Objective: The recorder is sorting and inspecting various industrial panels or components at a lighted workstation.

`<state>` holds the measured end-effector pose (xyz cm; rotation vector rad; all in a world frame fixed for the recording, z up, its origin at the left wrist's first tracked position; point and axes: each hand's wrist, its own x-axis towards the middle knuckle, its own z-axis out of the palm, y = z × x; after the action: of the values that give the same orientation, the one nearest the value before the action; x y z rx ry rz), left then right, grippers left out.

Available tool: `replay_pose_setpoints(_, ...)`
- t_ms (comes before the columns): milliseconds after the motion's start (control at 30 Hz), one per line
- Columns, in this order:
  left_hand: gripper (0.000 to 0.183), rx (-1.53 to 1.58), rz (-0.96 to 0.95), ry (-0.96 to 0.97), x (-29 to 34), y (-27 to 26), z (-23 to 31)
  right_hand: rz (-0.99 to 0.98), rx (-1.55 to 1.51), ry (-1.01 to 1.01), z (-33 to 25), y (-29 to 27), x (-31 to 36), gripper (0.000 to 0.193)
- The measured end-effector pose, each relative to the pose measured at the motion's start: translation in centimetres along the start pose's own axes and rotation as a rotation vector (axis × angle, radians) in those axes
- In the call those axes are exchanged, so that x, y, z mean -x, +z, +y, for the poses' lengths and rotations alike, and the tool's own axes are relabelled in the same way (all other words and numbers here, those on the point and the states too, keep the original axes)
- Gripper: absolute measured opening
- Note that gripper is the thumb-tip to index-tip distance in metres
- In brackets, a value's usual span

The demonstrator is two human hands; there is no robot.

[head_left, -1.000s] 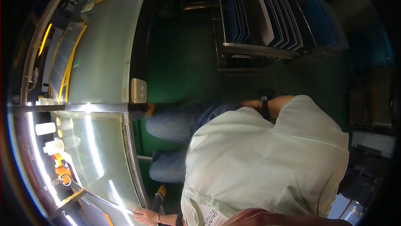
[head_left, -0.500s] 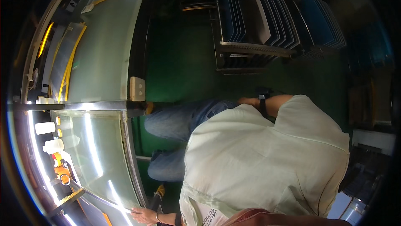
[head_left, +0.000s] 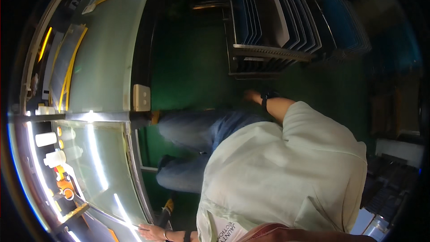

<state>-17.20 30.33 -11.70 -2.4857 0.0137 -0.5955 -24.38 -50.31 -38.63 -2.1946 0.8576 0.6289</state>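
My left hand (head_left: 152, 232) lies at the near edge of a glass-topped light table (head_left: 107, 152), fingers stretched out and nothing visible in them. A bracelet and a dark band circle that wrist. My right hand (head_left: 252, 96) hangs out from my hip over the green floor, a dark watch (head_left: 268, 102) on its wrist. Its fingers are smeared by motion, so what they do is unclear. White bottles (head_left: 54, 158) and an orange tool-like object (head_left: 65, 183) stand at the table's far side, away from both hands.
Further along the bench is a second glass surface (head_left: 105, 58), carrying a clear panel with yellow edging (head_left: 67, 69). A pale switch box (head_left: 142, 98) sits at its corner. Metal racks (head_left: 273, 53) hold upright blue and white panels. Bright light tubes (head_left: 96, 152) show at the table.
My right hand has swung away from my hip, out over the floor. My left hand remains at the table edge. The whole view has shifted slightly.
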Motion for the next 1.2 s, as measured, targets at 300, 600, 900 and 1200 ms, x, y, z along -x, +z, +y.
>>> replay_pose_setpoints(300, 0.042, -0.235, -0.039, -0.057, -3.9, -6.2, 3.4, 0.235, -0.511, 0.038, 2.2, 0.3, -3.4, 0.037)
replay_pose_setpoints(600, 0.041, -0.164, -0.147, -0.134, -6.1, -10.3, 5.9, 0.729, -0.838, -0.115, 3.4, 0.5, -11.4, 0.071)
replay_pose_setpoints(900, 0.041, -0.111, -0.211, -0.152, -6.9, -10.0, 7.7, 1.265, -0.580, -0.005, 8.8, 0.9, -14.3, 0.028)
replay_pose_setpoints(1200, 0.040, -0.193, -0.219, -0.244, -5.1, -12.1, 5.3, 0.999, -0.566, 0.267, 2.8, 0.0, -12.0, 0.034)
